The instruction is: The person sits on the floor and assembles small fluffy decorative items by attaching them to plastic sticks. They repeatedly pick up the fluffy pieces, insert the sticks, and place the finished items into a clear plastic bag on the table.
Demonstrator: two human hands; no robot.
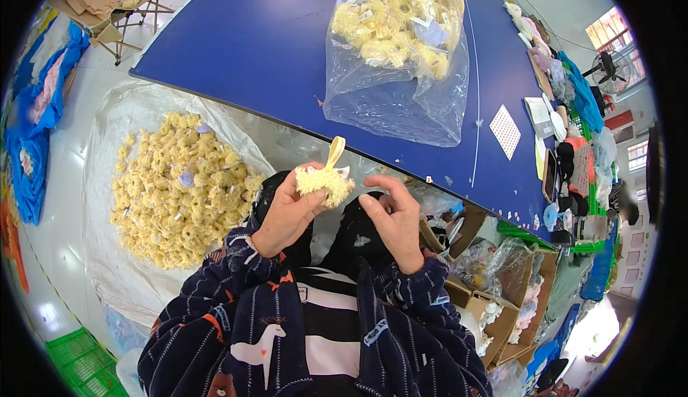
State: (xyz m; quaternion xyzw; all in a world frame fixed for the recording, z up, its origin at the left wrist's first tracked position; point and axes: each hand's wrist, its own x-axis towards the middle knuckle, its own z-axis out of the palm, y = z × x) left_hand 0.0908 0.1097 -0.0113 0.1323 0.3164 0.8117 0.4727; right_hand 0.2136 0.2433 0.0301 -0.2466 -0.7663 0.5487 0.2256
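Held in my left hand [288, 214] is a small fluffy yellow plush piece [324, 185], with a yellow ribbon loop [335, 151] standing up from its top. The fingers and thumb close around its left side. Just right of it, apart from the plush, my right hand [390, 214] hovers with fingers curved and thumb apart, nothing visible in it. A large heap of similar yellow plush pieces [179, 196] lies on a white sheet [107, 232] on the floor to my left. More fill a clear plastic bag [394, 110] on the blue table ahead.
The blue table [251, 39] has its near edge just beyond my hands. A dotted sticker sheet [505, 132] lies on its right part. Cardboard boxes [502, 318] with plush and plastic stand at my right. A green crate [84, 365] sits lower left, a folding chair [115, 10] upper left.
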